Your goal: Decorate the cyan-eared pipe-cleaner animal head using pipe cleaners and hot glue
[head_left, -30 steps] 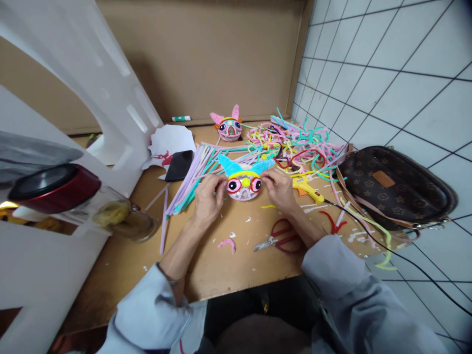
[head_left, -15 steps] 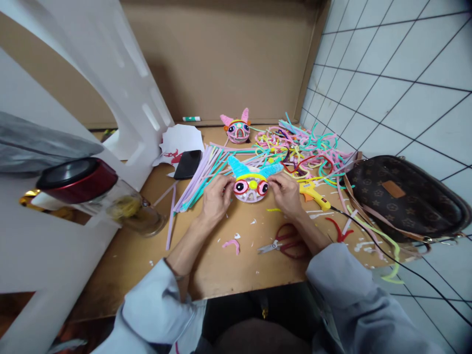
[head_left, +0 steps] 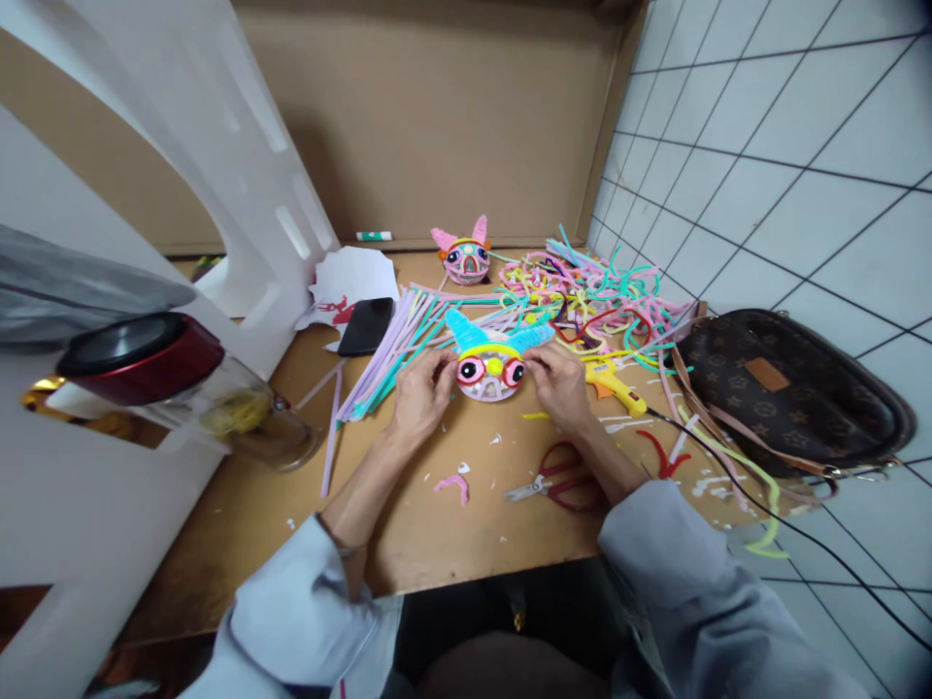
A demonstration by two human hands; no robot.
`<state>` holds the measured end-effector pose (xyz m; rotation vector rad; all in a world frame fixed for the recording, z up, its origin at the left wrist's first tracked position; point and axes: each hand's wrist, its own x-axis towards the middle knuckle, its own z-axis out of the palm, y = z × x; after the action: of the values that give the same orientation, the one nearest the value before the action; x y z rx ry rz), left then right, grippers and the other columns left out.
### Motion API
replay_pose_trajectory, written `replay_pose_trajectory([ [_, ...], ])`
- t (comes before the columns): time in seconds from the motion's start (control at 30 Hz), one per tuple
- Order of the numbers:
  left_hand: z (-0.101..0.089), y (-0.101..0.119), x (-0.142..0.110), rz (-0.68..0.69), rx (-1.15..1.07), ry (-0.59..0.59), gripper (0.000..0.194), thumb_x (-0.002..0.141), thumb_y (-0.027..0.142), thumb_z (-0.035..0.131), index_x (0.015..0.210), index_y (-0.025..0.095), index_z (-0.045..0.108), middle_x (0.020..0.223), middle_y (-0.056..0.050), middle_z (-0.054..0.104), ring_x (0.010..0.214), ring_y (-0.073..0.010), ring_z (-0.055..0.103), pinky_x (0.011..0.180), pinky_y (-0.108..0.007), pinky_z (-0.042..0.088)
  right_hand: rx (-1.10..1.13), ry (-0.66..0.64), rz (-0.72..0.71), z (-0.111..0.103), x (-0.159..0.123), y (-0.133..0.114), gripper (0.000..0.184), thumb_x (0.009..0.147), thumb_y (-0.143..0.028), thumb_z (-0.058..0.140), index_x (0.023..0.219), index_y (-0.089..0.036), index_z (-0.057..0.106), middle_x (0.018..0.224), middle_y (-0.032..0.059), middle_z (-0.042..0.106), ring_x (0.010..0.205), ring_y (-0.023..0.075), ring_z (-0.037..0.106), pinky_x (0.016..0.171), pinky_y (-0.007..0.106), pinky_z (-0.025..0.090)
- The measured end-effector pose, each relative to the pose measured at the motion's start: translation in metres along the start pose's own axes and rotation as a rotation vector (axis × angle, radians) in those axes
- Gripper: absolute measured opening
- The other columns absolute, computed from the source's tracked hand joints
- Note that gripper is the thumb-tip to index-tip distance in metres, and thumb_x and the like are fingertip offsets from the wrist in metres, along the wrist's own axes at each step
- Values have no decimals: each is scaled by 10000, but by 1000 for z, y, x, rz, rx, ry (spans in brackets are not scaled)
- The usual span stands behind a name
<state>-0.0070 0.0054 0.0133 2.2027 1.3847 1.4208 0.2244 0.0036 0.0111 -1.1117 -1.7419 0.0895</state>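
Note:
Between my hands is a small pipe-cleaner animal head (head_left: 490, 381) with blue ears, a yellow band, a yellow nose and red-rimmed eyes. My left hand (head_left: 423, 390) pinches its left side, fingers closed. On its right side my right hand (head_left: 559, 383) also closes its fingertips at the edge. The head faces me, just above the table. Red-handled scissors (head_left: 557, 480) lie near my right forearm, partly hidden by it. A bent pink pipe-cleaner piece (head_left: 455, 485) rests in front of the head. Beyond my right hand lies a yellow glue gun (head_left: 615, 386).
A similar pink-eared head (head_left: 467, 260) stands at the back. Around it lie bundled pipe cleaners (head_left: 385, 354) and a tangled pile (head_left: 612, 301). A black phone (head_left: 366, 327) and a lidded glass bottle (head_left: 254, 417) are left. A brown bag (head_left: 790, 388) and the glue gun's cord (head_left: 757, 505) lie right.
The whole view has shifted slightly, so things appear a little further left. Both hands keep their hold on the blue-eared head, with little other visible movement.

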Motion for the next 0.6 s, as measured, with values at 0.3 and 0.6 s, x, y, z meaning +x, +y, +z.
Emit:
replay_pose_trajectory([
  [0.3,-2,4,1,-25,10,-12,175,900,263,548,856,151,675,778,-44,691,634,-140,568,679,-275,490,-13,-4,0,0,-1,0,179,897,-165,548,814,-213,699,828,53,713,800,203,648,756,325,508],
  [0.6,-1,4,-1,29,30,6,162,912,260,552,845,165,664,771,-38,688,623,-137,553,668,-272,483,-35,4,4,-1,-1,-3,175,889,-163,544,777,-223,665,793,44,687,776,200,627,725,317,482],
])
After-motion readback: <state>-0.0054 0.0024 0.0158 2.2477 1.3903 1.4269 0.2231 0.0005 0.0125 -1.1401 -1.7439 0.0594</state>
